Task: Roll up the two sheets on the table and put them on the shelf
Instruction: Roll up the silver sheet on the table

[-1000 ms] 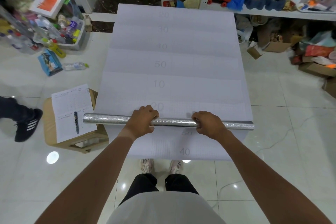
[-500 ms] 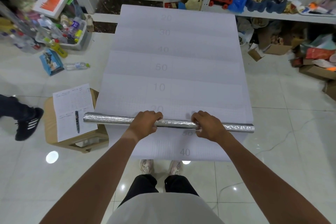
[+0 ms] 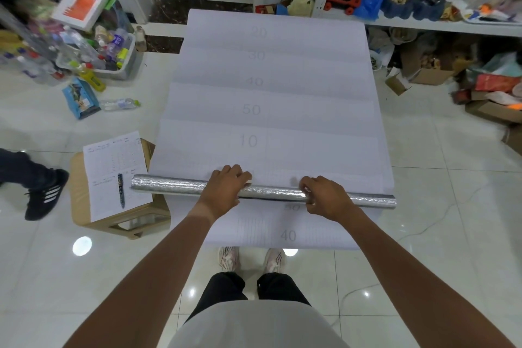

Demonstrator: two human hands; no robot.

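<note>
Two hands (image 3: 226, 188) (image 3: 324, 196) — one silver roll (image 3: 169, 185), one sheet (image 3: 271, 99)

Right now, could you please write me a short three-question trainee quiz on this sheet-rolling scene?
1. True or false: both hands grip the silver roll.
2. Multiple choice: what lies on the paper form on the wooden stool? A) scissors B) a pen C) a bottle
3. Fill in: the printed number nearest the table's near edge on the white sheet is ___.

Key:
1. True: the left hand and right hand curl over it.
2. B, the pen.
3. 40.
</note>
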